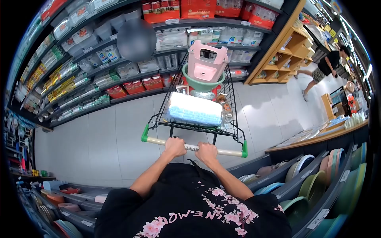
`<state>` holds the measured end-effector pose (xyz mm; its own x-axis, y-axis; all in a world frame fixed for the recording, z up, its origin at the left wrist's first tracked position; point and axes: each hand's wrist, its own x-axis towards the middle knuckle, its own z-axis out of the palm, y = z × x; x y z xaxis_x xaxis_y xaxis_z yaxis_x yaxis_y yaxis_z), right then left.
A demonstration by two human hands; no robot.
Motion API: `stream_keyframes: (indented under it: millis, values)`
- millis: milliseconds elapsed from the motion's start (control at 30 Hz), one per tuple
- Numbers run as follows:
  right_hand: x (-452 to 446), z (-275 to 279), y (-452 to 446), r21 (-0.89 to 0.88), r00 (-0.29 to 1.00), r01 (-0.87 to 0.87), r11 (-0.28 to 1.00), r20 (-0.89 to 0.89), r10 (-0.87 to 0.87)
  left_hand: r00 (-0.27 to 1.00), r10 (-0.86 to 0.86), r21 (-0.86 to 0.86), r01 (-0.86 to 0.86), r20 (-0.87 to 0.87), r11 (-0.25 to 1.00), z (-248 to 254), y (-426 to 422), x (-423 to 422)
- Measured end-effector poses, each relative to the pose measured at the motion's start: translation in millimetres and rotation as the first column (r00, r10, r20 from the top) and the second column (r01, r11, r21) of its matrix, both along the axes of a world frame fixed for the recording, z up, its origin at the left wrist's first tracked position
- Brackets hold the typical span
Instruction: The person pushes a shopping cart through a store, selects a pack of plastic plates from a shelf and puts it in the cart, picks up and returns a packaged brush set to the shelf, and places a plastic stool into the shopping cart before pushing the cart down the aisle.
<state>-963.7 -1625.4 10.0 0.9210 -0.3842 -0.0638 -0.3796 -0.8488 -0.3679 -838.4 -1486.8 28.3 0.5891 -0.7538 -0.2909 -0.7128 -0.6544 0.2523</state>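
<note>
Both fists wrap around the beige push bar of a black wire shopping cart, close together near its middle. My left hand grips just left of the printed label on the bar, and my right hand just right of it. Green end caps finish the handle. Nearest me in the basket lies a white and blue plastic-wrapped pack. Behind it a green basin carries a pink plastic item with a square opening. Smaller packaged goods beside the pack are partly hidden.
Shelves of packaged goods curve across the front and left. A wooden display unit stands at right, with a person beyond it. Racks of basins lie close on my right, and more shelving behind my left. Grey floor tiles run between.
</note>
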Motion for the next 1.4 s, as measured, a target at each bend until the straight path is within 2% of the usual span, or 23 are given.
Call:
stream_keyframes:
  millis: [333, 533, 567, 767, 800, 1133, 1333, 1400]
  values:
    - [-21.3, -5.2, -0.1, -0.023, 0.994, -0.108, 0.994, 0.001, 0.108, 0.992, 0.129, -0.018, -0.129, -0.003, 0.991, 6.0, 11.8, -41.5]
    - [-2.7, -0.5, 15.2, -0.041, 0.985, -0.175, 0.984, -0.002, 0.175, 0.984, 0.177, 0.003, -0.177, 0.006, 0.984, 4.6, 34.1, -32.2]
    - [-24.4, -4.6, 2.0, -0.049, 0.983, -0.183, 0.982, 0.007, 0.184, 0.981, 0.194, -0.001, -0.194, 0.019, 0.981, 1.6, 22.3, -56.7]
    - [-5.7, -3.5, 15.0, -0.054, 0.971, -0.238, 0.97, 0.008, 0.239, 0.966, 0.255, 0.01, -0.254, -0.053, 0.967, 7.7, 40.5, -45.6]
    - [-25.1, -6.9, -0.6, -0.058, 0.964, -0.262, 0.963, 0.023, 0.263, 0.96, 0.275, -0.003, -0.276, -0.042, 0.961, 4.7, 26.4, -69.1]
    - [-8.4, -3.1, 10.6, -0.057, 0.944, -0.33, 0.942, -0.04, 0.329, 0.916, 0.397, 0.038, -0.395, -0.06, 0.918, -0.2, 43.6, -67.3]
    - [-15.8, -11.2, 3.1, -0.046, 0.914, -0.406, 0.913, -0.003, 0.406, 0.891, 0.451, 0.039, -0.449, -0.056, 0.892, 2.0, 38.3, -85.0]
    - [-8.7, -11.6, 7.2, -0.045, 0.905, -0.423, 0.905, -0.053, 0.421, 0.883, 0.465, 0.04, -0.464, -0.059, 0.885, 2.7, 42.8, -83.2]
